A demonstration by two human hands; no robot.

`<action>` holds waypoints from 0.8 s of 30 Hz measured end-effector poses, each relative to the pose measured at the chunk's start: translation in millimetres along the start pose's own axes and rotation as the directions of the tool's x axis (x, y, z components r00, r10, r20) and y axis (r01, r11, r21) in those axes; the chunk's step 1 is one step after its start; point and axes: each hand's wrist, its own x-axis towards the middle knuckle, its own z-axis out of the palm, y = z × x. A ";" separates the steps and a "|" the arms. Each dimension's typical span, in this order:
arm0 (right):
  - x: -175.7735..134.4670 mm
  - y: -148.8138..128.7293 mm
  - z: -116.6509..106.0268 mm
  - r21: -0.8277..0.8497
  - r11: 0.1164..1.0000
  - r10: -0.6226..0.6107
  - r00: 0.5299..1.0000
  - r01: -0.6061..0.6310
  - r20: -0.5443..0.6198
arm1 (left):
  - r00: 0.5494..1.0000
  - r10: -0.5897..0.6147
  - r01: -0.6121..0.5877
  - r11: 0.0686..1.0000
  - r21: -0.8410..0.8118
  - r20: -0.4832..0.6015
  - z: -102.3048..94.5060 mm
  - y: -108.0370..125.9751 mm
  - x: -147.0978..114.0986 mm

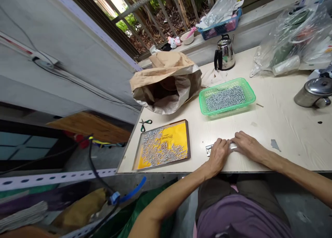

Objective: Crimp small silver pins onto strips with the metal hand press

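Observation:
A narrow metal fitting (208, 150) with small holes in its end plate lies on the table near the front edge. My left hand (219, 152) closes over it from above, and its left end sticks out past my fingers. My right hand (246, 146), a little blurred, is closed at the right side, with its fingertips almost touching my left fingers. Between the two hands shows a pale, shiny bar (233, 146); I cannot tell whether it belongs to the fitting. My right fingertips hide whatever they pinch.
Small metal pins fill a green basket (227, 110) and lie over a yellow-lined tray (188, 141). Green-handled scissors (144, 124) lie beyond the tray. Behind are an open paper sack (166, 73), a steel kettle (226, 54) and plastic bags (285, 40). A steel mug (315, 92) stands right.

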 end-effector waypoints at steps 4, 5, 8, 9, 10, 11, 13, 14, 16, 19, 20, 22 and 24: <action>0.2 12.9 -6.4 -0.003 1.000 -0.027 0.998 0.027 0.055 | 0.983 -0.037 0.030 0.999 -0.042 -0.180 14.0 18.4 -22.6; 1.8 17.2 -7.2 0.005 0.999 -0.042 0.996 0.042 0.079 | 0.981 -0.030 0.019 0.998 -0.057 -0.194 17.7 23.8 -28.1; 11.5 28.4 -8.7 0.024 0.998 -0.052 0.990 0.049 0.131 | 0.981 -0.001 -0.019 0.995 -0.101 -0.193 26.5 35.9 -39.6; 16.4 30.4 -9.4 0.013 1.000 -0.023 0.991 0.022 0.132 | 0.981 0.005 -0.027 0.993 -0.113 -0.194 28.4 38.0 -41.5; 22.0 30.8 -10.4 -0.009 1.000 0.018 0.992 -0.017 0.127 | 0.980 0.009 -0.033 0.992 -0.124 -0.197 29.8 39.0 -42.5; 28.0 29.4 -11.6 -0.045 0.997 0.070 0.991 -0.066 0.111 | 0.979 0.010 -0.038 0.990 -0.133 -0.201 30.7 39.0 -42.6; 39.9 20.1 -13.8 -0.138 0.978 0.166 0.984 -0.156 0.066 | 0.978 0.009 -0.041 0.988 -0.149 -0.209 31.5 37.4 -40.5; 45.3 12.1 -14.2 -0.175 0.970 0.177 0.983 -0.166 0.051 | 0.978 0.007 -0.040 0.987 -0.156 -0.209 31.4 36.4 -38.9; 54.5 -9.1 -11.9 -0.194 0.979 0.083 0.994 -0.067 0.071 | 0.978 0.012 -0.047 0.986 -0.163 -0.209 29.9 35.8 -36.4; 63.9 -42.3 1.2 -0.114 0.959 -0.233 0.951 0.260 0.205 | 0.974 0.084 -0.119 0.980 -0.158 -0.209 21.0 40.7 -41.6; 66.2 -50.6 7.8 -0.102 0.934 -0.312 0.920 0.343 0.238 | 0.967 0.150 -0.183 0.971 -0.153 -0.206 15.5 43.3 -46.7; 69.8 -60.3 22.5 -0.125 0.888 -0.402 0.880 0.442 0.252 | 0.928 0.302 -0.335 0.932 -0.137 -0.218 0.4 46.6 -60.7; 71.9 -62.8 37.2 -0.151 0.858 -0.461 0.865 0.492 0.201 | 0.874 0.377 -0.422 0.902 -0.094 -0.307 -18.2 40.6 -76.0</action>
